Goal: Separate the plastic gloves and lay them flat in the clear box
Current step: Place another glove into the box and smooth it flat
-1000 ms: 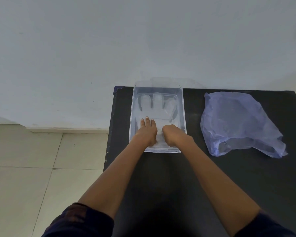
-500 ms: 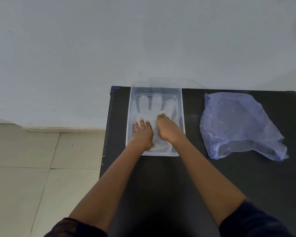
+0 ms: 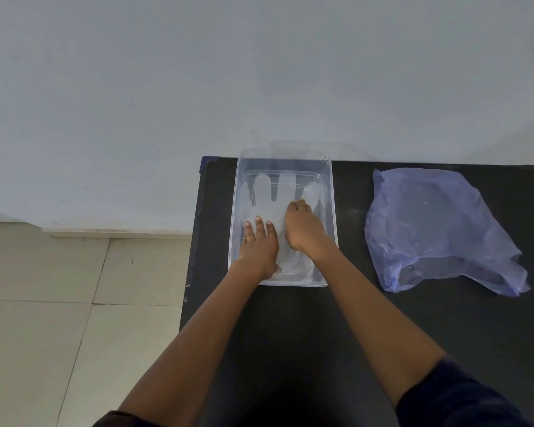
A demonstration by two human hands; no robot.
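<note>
My left hand [image 3: 258,246] lies open on the glove [image 3: 270,198] in the clear box [image 3: 332,211]; my right hand [image 3: 302,228], fingers curled, smooths it. Next, I think, another glove.

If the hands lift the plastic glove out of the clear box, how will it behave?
The plastic glove looks thin and see-through, so it is probably floppy and very light. Both hands press it flat, so it may spring up or wrinkle once released.
</note>
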